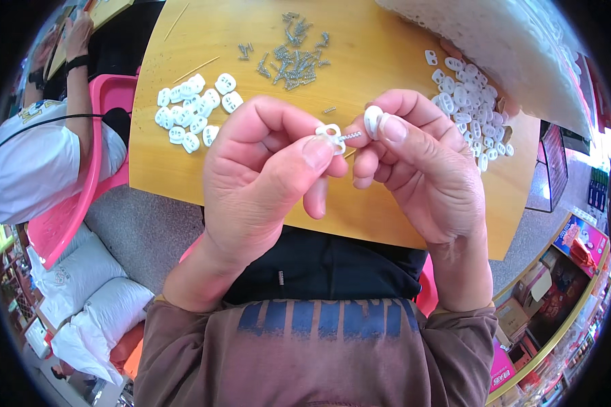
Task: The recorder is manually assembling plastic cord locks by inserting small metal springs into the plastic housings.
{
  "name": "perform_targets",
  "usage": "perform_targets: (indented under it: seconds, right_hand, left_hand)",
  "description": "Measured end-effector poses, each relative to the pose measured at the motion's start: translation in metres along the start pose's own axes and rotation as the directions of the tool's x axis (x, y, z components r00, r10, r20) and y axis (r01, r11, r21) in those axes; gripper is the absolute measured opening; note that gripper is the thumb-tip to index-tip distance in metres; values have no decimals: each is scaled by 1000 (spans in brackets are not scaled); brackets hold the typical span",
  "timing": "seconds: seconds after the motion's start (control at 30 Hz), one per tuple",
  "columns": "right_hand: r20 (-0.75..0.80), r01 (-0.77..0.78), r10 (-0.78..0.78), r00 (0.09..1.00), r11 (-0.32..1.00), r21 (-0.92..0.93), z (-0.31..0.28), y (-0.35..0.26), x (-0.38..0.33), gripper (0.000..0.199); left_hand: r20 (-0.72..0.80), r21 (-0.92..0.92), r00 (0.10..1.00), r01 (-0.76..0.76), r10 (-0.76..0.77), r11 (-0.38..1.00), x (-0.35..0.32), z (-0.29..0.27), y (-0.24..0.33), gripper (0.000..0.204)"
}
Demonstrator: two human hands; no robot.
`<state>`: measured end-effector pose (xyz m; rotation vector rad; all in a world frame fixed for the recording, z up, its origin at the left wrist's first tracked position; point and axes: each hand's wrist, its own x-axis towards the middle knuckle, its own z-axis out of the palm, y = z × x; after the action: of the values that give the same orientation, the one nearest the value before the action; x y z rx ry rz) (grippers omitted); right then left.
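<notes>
Above the table's near edge my two hands face each other. My left hand [268, 159] pinches a white plastic cord lock plunger [330, 138] with round holes. A small metal spring [351, 136] sticks out of its right side, toward the other hand. Between thumb and fingers my right hand [421, 159] grips a white oval cord lock shell [372, 122]; the plunger and shell are apart. A pile of springs [295, 66] lies beyond my hands, and one loose spring [329, 109] rests nearer. Several two-holed white cord lock parts [198, 123] lie left of my left hand.
More white cord lock pieces [478, 102] spill from a big pale bag [502, 41] at the right of the yellow table [251, 27]. Thin sticks [197, 69] lie at the far left. Another person [54, 149] sits on a pink chair [102, 136] beside the table.
</notes>
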<state>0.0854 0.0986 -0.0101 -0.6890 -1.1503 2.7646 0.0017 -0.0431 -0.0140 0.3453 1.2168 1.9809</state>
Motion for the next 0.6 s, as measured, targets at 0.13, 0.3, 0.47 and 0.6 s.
perform_targets:
  seconds: [0.13, 0.3, 0.47, 0.6]
  right_hand:
    - [-12, -28, 29, 1000, 998, 60, -3, 1, 2, 26]
    - [-10, -47, 47, 999, 997, 59, -10, 2, 2, 28]
    - [16, -37, 36, 999, 996, 83, -10, 3, 2, 25]
    - [-2, -8, 8, 1000, 997, 72, -7, 4, 0, 23]
  left_hand:
    - [4, 33, 1000, -25, 25, 999, 4, 3, -4, 7]
    - [-62, 138, 998, -25, 34, 990, 8, 8, -9, 7]
    - [-15, 149, 999, -35, 37, 988, 10, 8, -13, 7]
    - [-32, 66, 999, 10, -7, 998, 9, 8, -12, 6]
